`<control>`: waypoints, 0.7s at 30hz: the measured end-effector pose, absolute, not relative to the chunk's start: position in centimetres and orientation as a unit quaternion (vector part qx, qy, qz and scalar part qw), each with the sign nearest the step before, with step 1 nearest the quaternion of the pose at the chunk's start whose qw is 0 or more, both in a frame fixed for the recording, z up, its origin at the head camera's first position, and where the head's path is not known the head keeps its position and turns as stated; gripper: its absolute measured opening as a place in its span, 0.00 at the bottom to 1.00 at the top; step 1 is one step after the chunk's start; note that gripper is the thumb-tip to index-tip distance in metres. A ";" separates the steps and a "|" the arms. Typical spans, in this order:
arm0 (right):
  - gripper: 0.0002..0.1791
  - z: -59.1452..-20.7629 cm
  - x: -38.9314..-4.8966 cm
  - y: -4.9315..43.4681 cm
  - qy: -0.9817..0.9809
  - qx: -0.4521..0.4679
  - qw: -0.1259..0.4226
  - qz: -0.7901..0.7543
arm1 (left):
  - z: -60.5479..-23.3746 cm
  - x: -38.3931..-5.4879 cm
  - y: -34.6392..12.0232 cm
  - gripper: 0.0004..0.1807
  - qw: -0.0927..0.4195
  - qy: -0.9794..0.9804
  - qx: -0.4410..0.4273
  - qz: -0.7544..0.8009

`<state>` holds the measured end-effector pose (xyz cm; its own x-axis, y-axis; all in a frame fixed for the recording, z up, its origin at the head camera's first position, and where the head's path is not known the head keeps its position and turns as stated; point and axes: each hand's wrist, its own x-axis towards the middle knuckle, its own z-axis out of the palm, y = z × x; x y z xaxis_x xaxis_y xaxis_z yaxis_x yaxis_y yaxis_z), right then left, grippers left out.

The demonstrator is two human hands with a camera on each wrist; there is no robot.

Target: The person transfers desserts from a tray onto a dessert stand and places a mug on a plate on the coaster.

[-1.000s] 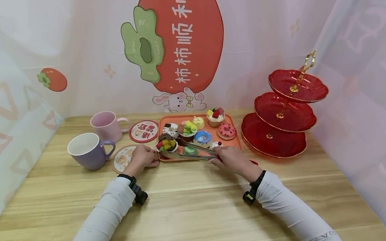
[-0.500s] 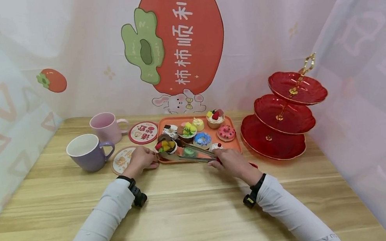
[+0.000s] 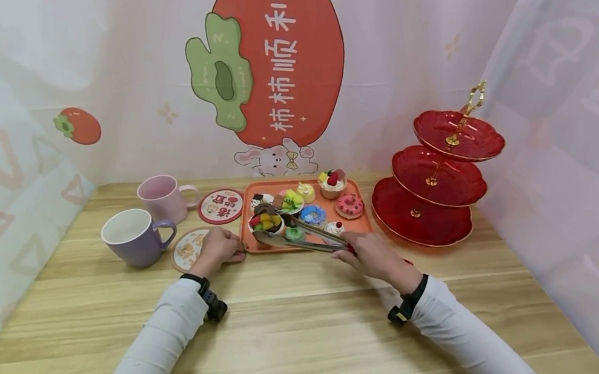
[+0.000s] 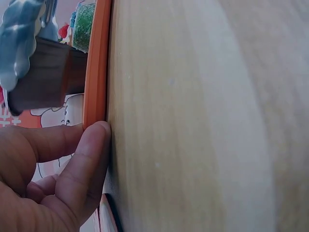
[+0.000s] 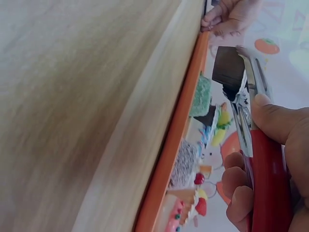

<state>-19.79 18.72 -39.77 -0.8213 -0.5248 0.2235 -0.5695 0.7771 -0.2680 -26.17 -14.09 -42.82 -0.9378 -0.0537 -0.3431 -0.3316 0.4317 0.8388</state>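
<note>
My left hand (image 3: 220, 246) pinches the near left corner of an orange tray (image 3: 359, 225), thumb and finger on its rim (image 4: 96, 104). In my right hand (image 3: 377, 257) is a pair of metal tongs (image 3: 310, 245) with red handles (image 5: 268, 181). The scalloped tong ends (image 4: 18, 46) grip a fruit-topped cupcake (image 3: 267, 223) in a dark cup (image 5: 228, 66). In the wrist views this cupcake is raised above the tray, tilted. Around it on the tray lie a green cake (image 3: 295, 234), a blue donut (image 3: 313, 215), a pink donut (image 3: 349, 206) and several other cakes.
A three-tiered red stand (image 3: 418, 223) with a gold handle is right of the tray. To the left are a purple mug (image 3: 138, 243), a pink mug (image 3: 167, 204) and two round coasters, one red-rimmed (image 3: 221, 206), one pale (image 3: 188, 249). Patterned cloth hangs behind the table (image 3: 293, 334).
My right hand has shifted to the right with the tongs, and the gripped cupcake has moved slightly right with them. The left hand stays at the tray's corner.
</note>
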 end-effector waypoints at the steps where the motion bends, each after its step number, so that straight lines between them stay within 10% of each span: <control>1: 0.16 -39.7 -19.6 19.0 -0.941 0.287 0.068 0.164 | -42.8 -26.1 -14.1 0.10 0.134 0.834 -0.118 0.522; 21: 0.15 -38.8 -18.2 24.6 -0.951 0.230 0.109 0.175 | -42.9 -26.5 -14.1 0.10 0.149 0.833 -0.125 0.518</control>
